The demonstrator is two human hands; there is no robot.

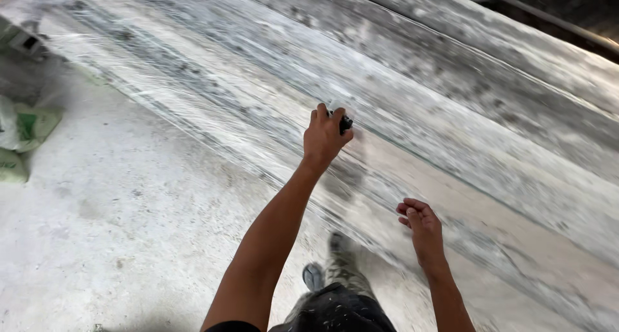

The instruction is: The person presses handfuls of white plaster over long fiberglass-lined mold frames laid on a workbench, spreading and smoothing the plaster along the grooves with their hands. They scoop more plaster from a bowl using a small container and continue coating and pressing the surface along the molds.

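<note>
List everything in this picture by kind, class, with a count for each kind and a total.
Hands: 2, left hand gripping a small dark tool, right hand empty
Small dark tools: 1
Grey streaked slabs: 1
Green-and-white bags: 2
Shoes: 1
Total: 7

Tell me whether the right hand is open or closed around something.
Empty and loosely curled. The right hand hangs over the dusty sloping surface with fingers bent inward and nothing in them; the left hand grips a small dark object.
</note>
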